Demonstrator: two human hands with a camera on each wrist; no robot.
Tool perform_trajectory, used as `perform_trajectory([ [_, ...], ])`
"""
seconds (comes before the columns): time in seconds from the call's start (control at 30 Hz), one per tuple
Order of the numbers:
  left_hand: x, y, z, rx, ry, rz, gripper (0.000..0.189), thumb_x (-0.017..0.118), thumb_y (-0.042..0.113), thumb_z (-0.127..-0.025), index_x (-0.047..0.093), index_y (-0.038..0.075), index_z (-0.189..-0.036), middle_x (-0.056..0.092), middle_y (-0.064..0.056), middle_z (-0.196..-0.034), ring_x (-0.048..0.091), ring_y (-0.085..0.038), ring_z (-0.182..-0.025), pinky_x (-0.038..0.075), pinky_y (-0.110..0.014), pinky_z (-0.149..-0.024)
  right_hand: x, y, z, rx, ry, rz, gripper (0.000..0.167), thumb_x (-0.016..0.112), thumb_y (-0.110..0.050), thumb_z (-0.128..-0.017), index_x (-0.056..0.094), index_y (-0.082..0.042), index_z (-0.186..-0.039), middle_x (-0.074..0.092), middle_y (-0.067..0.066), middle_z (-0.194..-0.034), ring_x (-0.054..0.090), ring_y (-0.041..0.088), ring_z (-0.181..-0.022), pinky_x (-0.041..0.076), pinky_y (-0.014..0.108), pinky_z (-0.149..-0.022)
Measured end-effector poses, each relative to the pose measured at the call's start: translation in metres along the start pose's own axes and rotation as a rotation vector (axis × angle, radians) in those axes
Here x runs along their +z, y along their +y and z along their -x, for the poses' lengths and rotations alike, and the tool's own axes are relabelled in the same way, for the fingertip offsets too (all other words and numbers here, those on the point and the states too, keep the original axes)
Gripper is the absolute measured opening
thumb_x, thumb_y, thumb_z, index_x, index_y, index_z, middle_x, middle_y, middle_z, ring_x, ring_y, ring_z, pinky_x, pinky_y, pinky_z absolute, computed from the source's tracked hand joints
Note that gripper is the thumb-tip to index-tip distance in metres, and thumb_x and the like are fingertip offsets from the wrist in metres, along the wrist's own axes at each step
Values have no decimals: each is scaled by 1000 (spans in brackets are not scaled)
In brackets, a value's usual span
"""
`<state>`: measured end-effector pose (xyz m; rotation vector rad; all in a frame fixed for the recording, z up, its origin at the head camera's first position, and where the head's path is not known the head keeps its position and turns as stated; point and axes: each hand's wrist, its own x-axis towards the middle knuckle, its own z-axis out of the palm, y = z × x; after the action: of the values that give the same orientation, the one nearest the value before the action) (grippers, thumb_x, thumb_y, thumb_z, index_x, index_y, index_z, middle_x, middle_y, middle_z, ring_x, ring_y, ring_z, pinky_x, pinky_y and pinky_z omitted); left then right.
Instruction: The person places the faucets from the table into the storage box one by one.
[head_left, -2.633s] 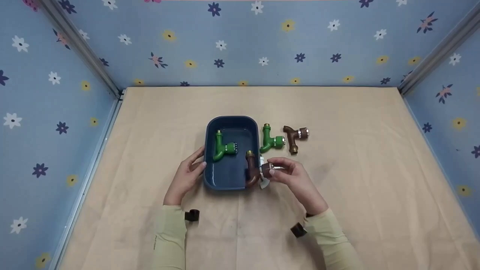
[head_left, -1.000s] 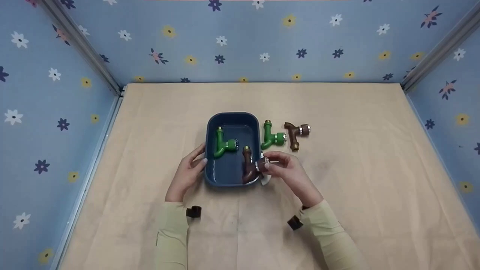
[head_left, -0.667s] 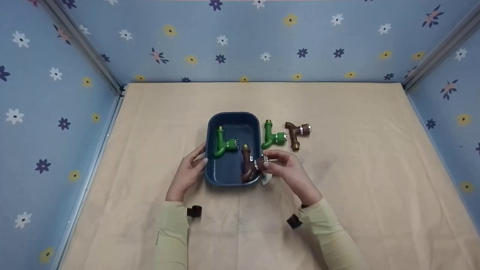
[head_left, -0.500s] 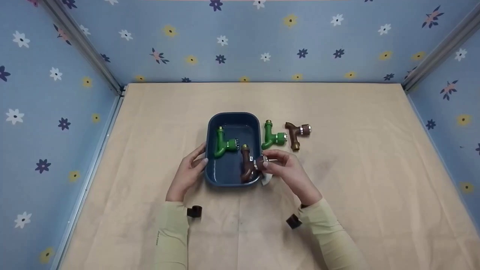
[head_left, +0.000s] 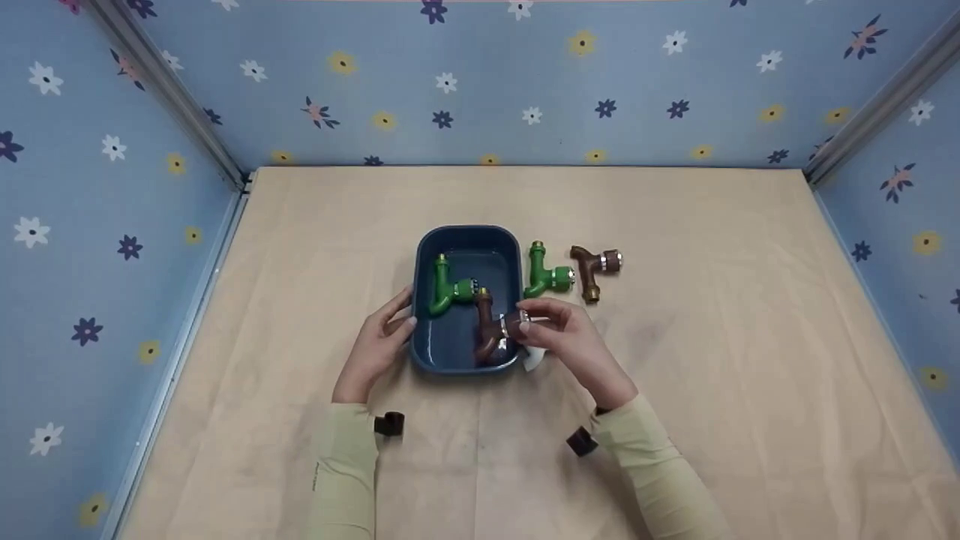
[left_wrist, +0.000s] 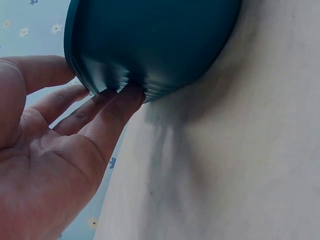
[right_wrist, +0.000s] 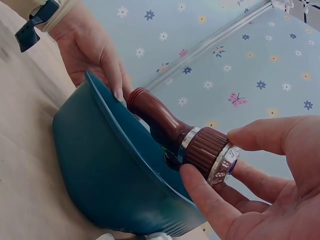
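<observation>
My right hand (head_left: pixel 574 341) pinches the ribbed, silver-capped knob of a brown faucet (head_left: pixel 486 322) between thumb and fingers. The faucet's body hangs over the right part of a dark blue basin (head_left: pixel 429 358), tilted in the right wrist view. Inside the basin lies a green faucet (head_left: pixel 442 289), just left of the held one. On the basin's left side, my left hand (head_left: pixel 373 349) holds it, thumb at the rim and fingers against the outer wall (left_wrist: pixel 160 45). Whether the brown faucet touches the basin's bottom, I cannot tell.
Right of the basin lie another green faucet (head_left: pixel 538 270) and another brown faucet (head_left: pixel 589 271). A white piece (head_left: pixel 534 358) sticks out between the basin and my right hand, mostly hidden. Flowered blue panels (head_left: pixel 480 82) enclose the beige-covered table (head_left: pixel 720 337).
My right hand has carried the brown faucet leftward, from over the basin's right rim further above its inside. The left hand keeps its place on the basin.
</observation>
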<state>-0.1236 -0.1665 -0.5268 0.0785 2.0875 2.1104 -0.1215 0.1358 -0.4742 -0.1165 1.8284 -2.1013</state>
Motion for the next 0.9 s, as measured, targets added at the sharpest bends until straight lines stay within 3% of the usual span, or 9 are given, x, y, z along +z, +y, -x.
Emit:
perform_trajectory([
  [0.57,-1,-3,0,24,4,-5,54,51,0,-98,35,10,-148,38,-17,-147,50,-34,-123,47,-31,-93,9,3,-5,5,-35,10,34,64,4,-88,57,10,-120,61,21,-110,67,24,-92,54,38,-83],
  [0.9,0,-2,1,50,6,-6,53,51,1,-98,36,9,-148,40,-18,-145,51,-35,-121,48,-29,-92,16,3,-8,49,-42,46,37,65,1,-88,56,9,-123,59,19,-115,66,25,-93,54,37,-83],
])
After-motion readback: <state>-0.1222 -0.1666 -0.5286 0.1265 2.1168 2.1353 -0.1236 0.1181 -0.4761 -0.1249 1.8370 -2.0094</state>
